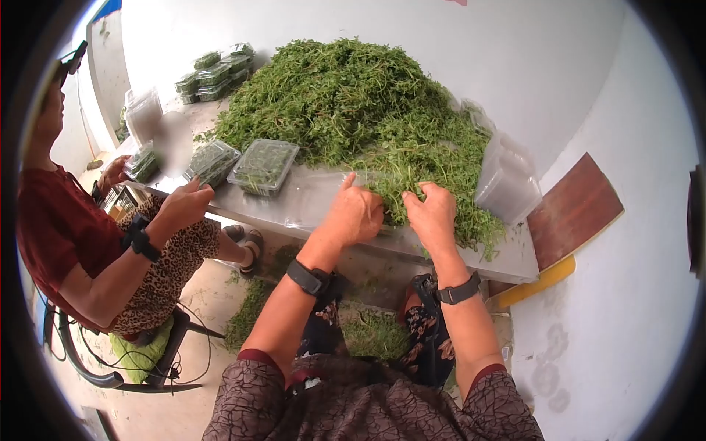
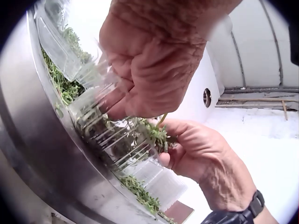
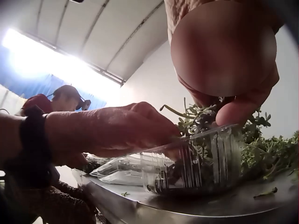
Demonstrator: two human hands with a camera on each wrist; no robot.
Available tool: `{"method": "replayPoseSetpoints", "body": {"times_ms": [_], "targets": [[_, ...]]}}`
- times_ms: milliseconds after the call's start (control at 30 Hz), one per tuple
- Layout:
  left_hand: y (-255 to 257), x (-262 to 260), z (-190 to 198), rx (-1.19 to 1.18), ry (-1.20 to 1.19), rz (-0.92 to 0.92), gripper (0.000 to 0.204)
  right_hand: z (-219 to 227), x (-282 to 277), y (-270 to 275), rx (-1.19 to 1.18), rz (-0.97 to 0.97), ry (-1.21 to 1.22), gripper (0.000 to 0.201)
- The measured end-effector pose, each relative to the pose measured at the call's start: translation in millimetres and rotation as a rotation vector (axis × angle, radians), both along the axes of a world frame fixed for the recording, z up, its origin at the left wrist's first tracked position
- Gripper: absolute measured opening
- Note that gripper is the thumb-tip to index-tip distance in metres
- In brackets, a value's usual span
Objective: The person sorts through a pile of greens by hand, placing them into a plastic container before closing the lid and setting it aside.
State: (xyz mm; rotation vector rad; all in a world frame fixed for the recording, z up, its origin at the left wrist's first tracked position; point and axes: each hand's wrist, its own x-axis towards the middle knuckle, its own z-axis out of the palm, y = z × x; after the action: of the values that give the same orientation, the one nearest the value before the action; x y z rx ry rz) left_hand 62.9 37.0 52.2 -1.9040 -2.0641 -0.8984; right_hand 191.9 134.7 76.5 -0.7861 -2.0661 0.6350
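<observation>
A clear ribbed container (image 2: 124, 144) (image 3: 205, 163) with green sprigs inside stands at the metal table's near edge. My left hand (image 1: 358, 214) (image 2: 149, 74) (image 3: 117, 127) holds it at the left side, fingers bent over the rim among the greens; its thumb points up in the head view. At the container's right side, my right hand (image 1: 432, 213) (image 2: 203, 147) pinches a few sprigs (image 3: 198, 116) between thumb and fingers, just above the rim. The hands hide much of the container in the head view.
Behind the hands rises a large heap of greens (image 1: 346, 95). Stacked empty containers (image 1: 507, 180) stand at the right. Filled boxes (image 1: 265, 167) lie to the left, where a seated person (image 1: 66, 242) handles another box. A red-brown board (image 1: 577, 209) leans beyond the table's right end.
</observation>
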Motion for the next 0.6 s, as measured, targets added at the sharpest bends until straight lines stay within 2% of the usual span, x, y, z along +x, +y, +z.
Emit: {"method": "replayPoseSetpoints", "body": {"times_ms": [67, 100, 167, 300, 367, 500, 567, 600], "targets": [[-11, -1, 4, 0.117, -0.042, 0.037, 0.010, 6, 1, -10, 0.126, -0.102, -0.134, 0.027], [-16, -2, 5, 0.110, -0.038, 0.035, 0.010, 3, 2, -11, 0.119, -0.103, -0.130, 0.027], [-25, -4, 6, 0.239, -0.092, 0.072, 0.010, 0, 2, -15, 0.270, -0.038, -0.131, 0.032], [-39, -4, 4, 0.322, -0.097, 0.116, 0.011, 6, 10, -30, 0.197, 0.001, -0.128, 0.035], [-43, -2, 2, 0.452, -0.142, 0.115, 0.012, 2, 15, -28, 0.224, 0.050, -0.002, 0.036], [-46, 0, 0, 0.385, -0.281, 0.086, 0.014, 0, 30, -34, 0.162, 0.084, -0.061, 0.035], [-44, 0, -3, 0.337, -0.359, 0.025, 0.014, -12, 34, -32, 0.403, 0.103, -0.044, 0.034], [-42, 0, -4, 0.337, -0.360, 0.025, 0.014, -15, 35, -33, 0.404, 0.103, -0.046, 0.034]]}}
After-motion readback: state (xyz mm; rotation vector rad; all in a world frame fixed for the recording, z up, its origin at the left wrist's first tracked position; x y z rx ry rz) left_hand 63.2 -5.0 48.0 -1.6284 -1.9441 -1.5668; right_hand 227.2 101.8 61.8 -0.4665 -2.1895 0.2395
